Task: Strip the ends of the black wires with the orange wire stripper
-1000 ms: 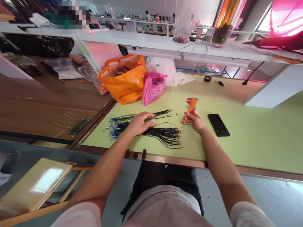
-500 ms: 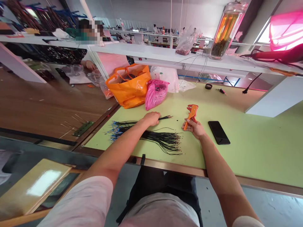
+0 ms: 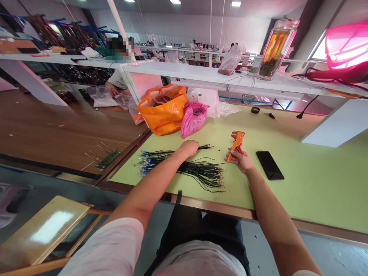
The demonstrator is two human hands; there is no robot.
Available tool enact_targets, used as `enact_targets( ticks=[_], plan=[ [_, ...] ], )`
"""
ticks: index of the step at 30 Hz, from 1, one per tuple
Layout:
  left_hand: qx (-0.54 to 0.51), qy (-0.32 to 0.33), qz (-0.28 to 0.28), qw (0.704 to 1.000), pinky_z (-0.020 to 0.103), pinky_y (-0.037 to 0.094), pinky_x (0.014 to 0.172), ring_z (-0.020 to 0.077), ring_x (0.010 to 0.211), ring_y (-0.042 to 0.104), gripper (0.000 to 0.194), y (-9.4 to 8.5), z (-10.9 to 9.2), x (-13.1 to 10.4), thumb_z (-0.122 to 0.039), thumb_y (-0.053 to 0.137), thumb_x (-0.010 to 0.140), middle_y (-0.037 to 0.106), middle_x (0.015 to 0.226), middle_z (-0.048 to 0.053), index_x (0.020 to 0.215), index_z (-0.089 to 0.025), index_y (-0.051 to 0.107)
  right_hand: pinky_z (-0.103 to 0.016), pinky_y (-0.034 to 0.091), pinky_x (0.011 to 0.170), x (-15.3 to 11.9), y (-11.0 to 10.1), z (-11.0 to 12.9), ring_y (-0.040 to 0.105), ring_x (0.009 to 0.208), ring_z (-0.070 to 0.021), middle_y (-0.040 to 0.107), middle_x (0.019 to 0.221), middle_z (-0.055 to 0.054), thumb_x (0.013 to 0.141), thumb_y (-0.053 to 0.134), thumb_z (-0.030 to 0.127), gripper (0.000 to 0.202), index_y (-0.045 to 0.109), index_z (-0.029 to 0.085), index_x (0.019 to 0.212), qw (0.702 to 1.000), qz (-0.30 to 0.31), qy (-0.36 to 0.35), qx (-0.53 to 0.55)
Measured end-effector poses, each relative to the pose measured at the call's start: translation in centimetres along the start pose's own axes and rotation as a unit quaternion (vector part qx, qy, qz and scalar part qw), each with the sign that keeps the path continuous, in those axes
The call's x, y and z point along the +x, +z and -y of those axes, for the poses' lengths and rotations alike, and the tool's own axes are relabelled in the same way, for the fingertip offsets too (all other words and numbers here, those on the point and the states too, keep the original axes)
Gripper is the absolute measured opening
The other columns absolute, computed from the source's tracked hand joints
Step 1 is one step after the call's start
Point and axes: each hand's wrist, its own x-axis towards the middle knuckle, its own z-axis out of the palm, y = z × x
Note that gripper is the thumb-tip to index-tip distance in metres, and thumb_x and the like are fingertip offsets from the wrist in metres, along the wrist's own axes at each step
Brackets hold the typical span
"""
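orange tool (image 3: 237, 141) tilted; wires (image 3: 204, 170) flat

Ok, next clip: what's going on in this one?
A person works at a green tabletop with both hands. The left hand is over a small bundle of black wires; its fingers are mostly hidden, so the grip can't be made out. The right hand holds an orange and red wire stripper, with no wire visible in its head. A larger bundle of black wires lies nearer the person.
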Motion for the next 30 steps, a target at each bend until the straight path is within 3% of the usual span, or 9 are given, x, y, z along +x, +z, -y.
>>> enact_targets(
  ticks=[8, 14, 18, 22, 26, 30],
  plan=[
    [-0.059, -0.020, -0.070, 0.996, 0.036, 0.053, 0.092, 0.0303, 0.109, 0.074, 0.040, 1.1, 1.6, -2.9, -0.023, 0.053, 0.095, 0.077, 0.121, 0.017, 0.132, -0.013, 0.063, -0.036, 0.066, 0.073, 0.1, 0.0, 0.0, 0.081, 0.075, -0.0240, 0.079, 0.086, -0.007, 0.080, 0.086, 0.030, 0.036, 0.069, 0.016, 0.109, 1.000, 0.009, -0.002, 0.000],
    [-0.101, 0.011, -0.062, 0.993, 0.033, 0.053, 0.089, 0.0264, 0.107, 0.074, 0.040, 2.3, 2.0, -3.5, -0.038, 0.056, 0.097, 0.078, 0.119, 0.009, 0.132, -0.020, 0.064, -0.038, 0.066, 0.074, 0.0, 0.1, -0.2, 0.081, 0.074, -0.0247, 0.079, 0.086, -0.008, 0.080, 0.086, 0.030, 0.034, 0.070, 0.016, 0.106, 1.000, -0.003, 0.001, 0.004],
    [-0.129, 0.032, -0.042, 0.990, 0.033, 0.053, 0.086, 0.0278, 0.102, 0.074, 0.044, 2.3, 2.1, -3.2, -0.050, 0.063, 0.093, 0.079, 0.113, 0.009, 0.126, -0.021, 0.070, -0.039, 0.066, 0.076, -0.1, 0.0, -0.2, 0.080, 0.075, -0.0245, 0.079, 0.087, -0.008, 0.079, 0.087, 0.031, 0.036, 0.070, 0.016, 0.107, 1.000, 0.005, 0.001, -0.001],
    [-0.136, 0.056, -0.044, 0.988, 0.032, 0.052, 0.089, 0.0270, 0.108, 0.073, 0.040, 2.0, 2.2, -3.4, -0.049, 0.058, 0.097, 0.078, 0.121, 0.009, 0.124, -0.022, 0.072, -0.037, 0.065, 0.075, -0.2, 0.0, 0.0, 0.081, 0.076, -0.0243, 0.079, 0.089, -0.007, 0.077, 0.089, 0.034, 0.041, 0.070, 0.017, 0.109, 1.000, 0.012, 0.007, -0.009],
    [-0.124, 0.055, -0.026, 0.990, 0.029, 0.051, 0.082, 0.0244, 0.101, 0.073, 0.042, 1.4, 2.0, -3.7, -0.053, 0.063, 0.093, 0.079, 0.116, 0.007, 0.123, -0.024, 0.072, -0.038, 0.065, 0.076, -0.3, 0.1, 0.2, 0.080, 0.077, -0.0245, 0.079, 0.088, -0.006, 0.076, 0.090, 0.037, 0.044, 0.070, 0.017, 0.110, 1.000, 0.016, 0.005, -0.010],
    [-0.071, 0.058, -0.007, 0.996, 0.031, 0.052, 0.082, 0.0250, 0.099, 0.074, 0.028, 0.7, 1.2, -3.3, -0.036, 0.060, 0.093, 0.080, 0.113, 0.008, 0.112, -0.025, 0.077, -0.039, 0.065, 0.075, -0.4, 0.4, 0.2, 0.080, 0.076, -0.0248, 0.078, 0.087, -0.006, 0.074, 0.091, 0.037, 0.044, 0.070, 0.017, 0.107, 1.000, 0.004, 0.003, -0.012]
  ],
)
